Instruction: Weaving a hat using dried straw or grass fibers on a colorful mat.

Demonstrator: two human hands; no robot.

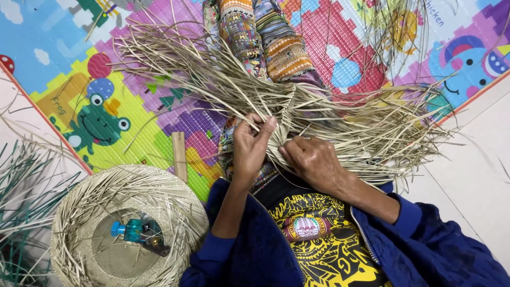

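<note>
Play mat point(64, 64): one, brightly coloured, lying under everything I see; a risk only in that loose strands slide on it, away from the grip.
Woven straw piece point(287, 114): one in work, lying across the lap directly under both hands, its unwoven strands fanning out left and right of the grip. My judgement: the free ends are long and crossed, so a strand could be picked out of order or pull loose from the woven centre if tension drops.
Finished woven hat point(127, 223): one, brim ragged, on the mat below and to the left of the grip, well apart from it.
Green strand bundle point(16, 212): one, further left of the hat; I cannot count the strands.
Left hand point(251, 146): one, pinching a few strands between thumb and fingertips, just left of the woven centre. A dry strand may crease or snap at this pinch.
Right hand point(313, 159): one, fingers curled down on the weave, pressing it; whether it grasps a strand I cannot tell.
Wooden stick point(179, 155): one, upright in view, near the left hand.
Small blue bottle point(130, 231): one, inside the hat, beside some darker items I cannot identify.
</note>
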